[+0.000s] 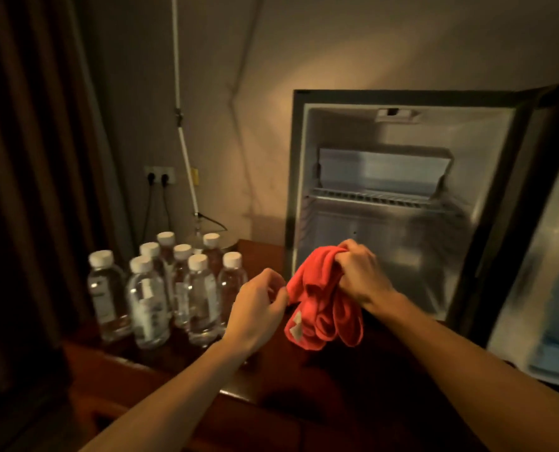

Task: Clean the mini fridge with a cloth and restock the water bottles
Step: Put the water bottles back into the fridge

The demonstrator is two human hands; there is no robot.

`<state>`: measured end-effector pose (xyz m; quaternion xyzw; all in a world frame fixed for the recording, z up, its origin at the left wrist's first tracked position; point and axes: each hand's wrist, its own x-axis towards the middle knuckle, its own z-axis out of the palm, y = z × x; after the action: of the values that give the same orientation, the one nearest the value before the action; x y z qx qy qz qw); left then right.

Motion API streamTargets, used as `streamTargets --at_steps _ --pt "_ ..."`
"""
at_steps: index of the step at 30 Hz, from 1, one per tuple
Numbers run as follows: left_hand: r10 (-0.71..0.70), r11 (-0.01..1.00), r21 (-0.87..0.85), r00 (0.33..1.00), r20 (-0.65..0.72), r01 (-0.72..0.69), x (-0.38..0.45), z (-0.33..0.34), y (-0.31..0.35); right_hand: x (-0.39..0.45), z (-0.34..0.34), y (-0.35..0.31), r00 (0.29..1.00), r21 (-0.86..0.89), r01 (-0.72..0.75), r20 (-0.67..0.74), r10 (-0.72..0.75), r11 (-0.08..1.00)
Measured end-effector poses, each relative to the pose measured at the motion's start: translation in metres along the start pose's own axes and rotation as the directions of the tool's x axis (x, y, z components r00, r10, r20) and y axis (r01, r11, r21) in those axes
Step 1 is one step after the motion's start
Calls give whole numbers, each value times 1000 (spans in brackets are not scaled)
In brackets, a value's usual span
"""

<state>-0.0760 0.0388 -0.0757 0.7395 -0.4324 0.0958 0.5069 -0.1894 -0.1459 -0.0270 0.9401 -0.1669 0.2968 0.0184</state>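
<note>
Mini fridge (pixel 402 203) — one, door (pixel 545 256) swung open to the right, one wire shelf (pixel 379 199) inside. One red cloth (pixel 320 301) hangs in front of its lower left edge, bunched in the right hand (pixel 358 272), fingers clamped round it. Left hand (pixel 258 305) pinches the cloth's left edge. Eight capped water bottles (pixel 170 288) stand clustered left of the left fingers — on a dark wooden top (pixel 255 256).

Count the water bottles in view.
8 bottles, all clustered on the table left of the fridge: four in front, four behind. None inside the fridge; more may hide behind the cluster.
</note>
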Motion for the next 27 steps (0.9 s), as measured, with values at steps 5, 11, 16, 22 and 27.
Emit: streamTargets --at_steps 5,11,16,22,27 --pt "17 999 29 998 -52 -15 -4 -53 -4 49 16 -29 990 66 43 -134 -34 997" --pt "-45 987 149 996 -81 56 -17 -93 -33 105 31 -65 984 80 167 -81 -160 983" --pt "-57 988 142 996 -63 65 -17 -100 -49 136 56 -82 979 31 193 54 -195 981" --pt "-46 992 119 998 -40 50 0 -81 -53 152 112 -81 894 -28 220 405 -190 975" --pt "-40 992 120 999 -23 42 6 -66 -62 136 142 -67 755 136 72 640 -143 988"
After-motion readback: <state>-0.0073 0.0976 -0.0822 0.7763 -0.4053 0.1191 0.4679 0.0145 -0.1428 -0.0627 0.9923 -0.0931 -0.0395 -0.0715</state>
